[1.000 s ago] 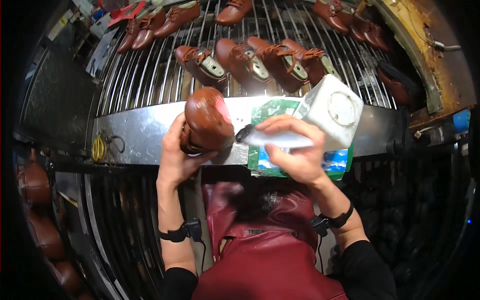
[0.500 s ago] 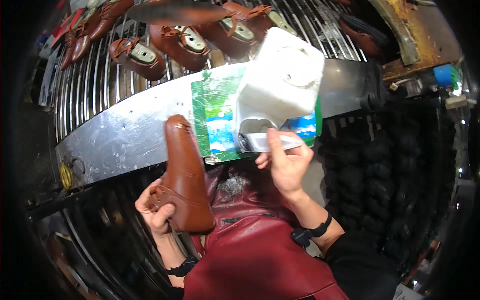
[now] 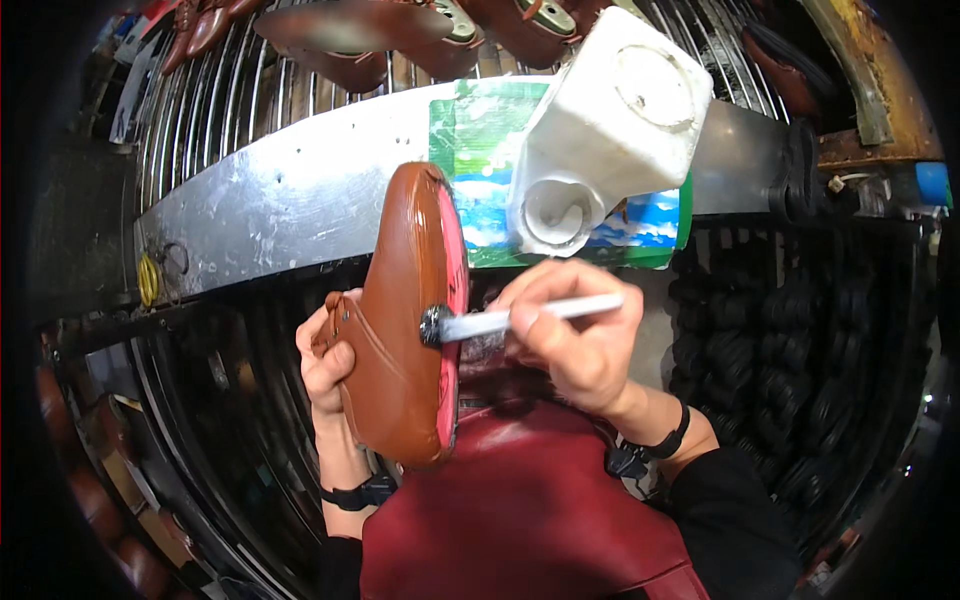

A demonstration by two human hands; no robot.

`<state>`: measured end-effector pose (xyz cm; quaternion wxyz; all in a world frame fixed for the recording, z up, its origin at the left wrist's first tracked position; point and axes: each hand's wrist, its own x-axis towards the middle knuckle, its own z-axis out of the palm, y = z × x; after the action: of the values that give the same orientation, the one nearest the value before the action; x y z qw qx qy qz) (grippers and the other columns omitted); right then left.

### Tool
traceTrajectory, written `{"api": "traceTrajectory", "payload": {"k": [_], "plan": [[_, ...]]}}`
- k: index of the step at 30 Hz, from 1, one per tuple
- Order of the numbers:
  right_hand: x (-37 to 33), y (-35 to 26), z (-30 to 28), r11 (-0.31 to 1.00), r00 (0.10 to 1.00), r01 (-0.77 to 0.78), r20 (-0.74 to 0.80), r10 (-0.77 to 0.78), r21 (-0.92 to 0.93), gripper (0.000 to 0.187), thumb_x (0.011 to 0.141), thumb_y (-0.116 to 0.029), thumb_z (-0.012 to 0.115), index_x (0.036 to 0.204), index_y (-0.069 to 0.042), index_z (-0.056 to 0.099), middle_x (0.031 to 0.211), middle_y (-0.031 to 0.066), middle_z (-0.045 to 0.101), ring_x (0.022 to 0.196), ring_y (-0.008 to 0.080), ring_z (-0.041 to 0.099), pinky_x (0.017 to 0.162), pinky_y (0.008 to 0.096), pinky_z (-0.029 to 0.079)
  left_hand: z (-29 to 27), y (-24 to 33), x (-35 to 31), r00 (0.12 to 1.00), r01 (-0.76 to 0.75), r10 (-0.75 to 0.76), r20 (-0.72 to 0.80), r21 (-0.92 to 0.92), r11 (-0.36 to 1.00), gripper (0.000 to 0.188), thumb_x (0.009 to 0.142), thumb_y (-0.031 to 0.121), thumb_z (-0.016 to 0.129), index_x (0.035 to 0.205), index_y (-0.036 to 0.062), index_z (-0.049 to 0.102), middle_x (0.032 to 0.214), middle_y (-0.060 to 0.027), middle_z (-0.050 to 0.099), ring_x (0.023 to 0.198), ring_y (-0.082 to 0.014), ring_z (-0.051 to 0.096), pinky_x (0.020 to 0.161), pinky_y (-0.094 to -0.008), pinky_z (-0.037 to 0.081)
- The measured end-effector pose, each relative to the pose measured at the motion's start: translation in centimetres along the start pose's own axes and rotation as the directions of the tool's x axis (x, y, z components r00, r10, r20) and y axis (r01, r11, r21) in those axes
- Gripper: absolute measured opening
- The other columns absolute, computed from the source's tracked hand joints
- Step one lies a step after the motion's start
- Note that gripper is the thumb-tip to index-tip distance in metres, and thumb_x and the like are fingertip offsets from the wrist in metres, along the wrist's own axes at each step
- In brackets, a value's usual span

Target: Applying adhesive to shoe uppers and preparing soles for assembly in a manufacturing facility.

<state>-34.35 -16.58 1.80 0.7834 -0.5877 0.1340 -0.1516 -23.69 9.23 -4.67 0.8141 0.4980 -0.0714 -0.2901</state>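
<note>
My left hand (image 3: 328, 358) is closed around the laced opening of a brown leather shoe (image 3: 392, 300), toe pointing away from me. The shoe is tipped so that its pink underside (image 3: 452, 270) faces right. In my right hand (image 3: 580, 335) is a white-handled brush (image 3: 535, 315), pinched between thumb and fingers. Its dark bristles touch the shoe's side close to the edge of the pink underside. Just beyond that hand stands a white plastic container (image 3: 640, 110) with a round, cup-like opening (image 3: 555, 212) holding whitish stuff.
The container rests on a green and blue printed sheet (image 3: 480, 130) over a metal ledge (image 3: 290, 190). Behind are metal rods (image 3: 240, 120) bearing several brown shoes (image 3: 530, 30). Dark soles appear stacked (image 3: 780, 370) at right. A yellow ring (image 3: 148, 280) hangs at the ledge's left end.
The brush has moved from the container's opening to the shoe's side. My left hand has turned the shoe, bringing its pink underside into sight. The view has shifted too.
</note>
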Motion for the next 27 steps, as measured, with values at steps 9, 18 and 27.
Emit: {"api": "traceTrajectory", "payload": {"k": [9,18,27], "plan": [[-2.7,-1.6,2.3,0.937,0.878,0.336,0.392,-0.277,-0.091,0.013,0.081,0.002,0.081,0.088,0.004,0.07,0.08,0.0134,0.074,0.066,0.0177,0.07,0.058,0.0294,0.053,-1.5,0.2,1.4,0.996,-0.04,0.042,-0.083,0.026,0.999,0.052,0.095,0.026,0.072,0.131,-0.0099,0.063,0.114,-0.014,0.075,0.098,-0.0204,0.074,0.09,-0.0336,0.059],[-2.5,-4.0,2.9,0.867,0.85,0.427,0.44,-0.289,-0.256,0.019,0.078,-0.002,0.08,0.091,0.007,0.069,0.092,0.0218,0.075,0.078,0.0238,0.074,0.07,0.0322,0.059,1.1,2.5,1.8,0.984,-0.071,0.067,-0.166,-0.023,0.997,0.035,0.103,0.02,0.064,0.126,-0.0058,0.067,0.104,-0.0117,0.076,0.085,-0.0177,0.075,0.08,-0.0313,0.061],[4.1,-6.6,2.1,0.783,0.589,0.62,0.636,-0.498,0.038,0.034,0.062,0.002,0.066,0.095,0.008,0.071,0.099,0.026,0.076,0.088,0.0333,0.075,0.082,0.0418,0.062,0.9,0.1,1.3,0.998,-0.053,0.062,0.012,-0.391,0.919,0.044,0.109,0.032,0.056,0.135,-0.003,0.062,0.121,-0.0129,0.073,0.102,-0.0229,0.073,0.09,-0.0359,0.06]]}}
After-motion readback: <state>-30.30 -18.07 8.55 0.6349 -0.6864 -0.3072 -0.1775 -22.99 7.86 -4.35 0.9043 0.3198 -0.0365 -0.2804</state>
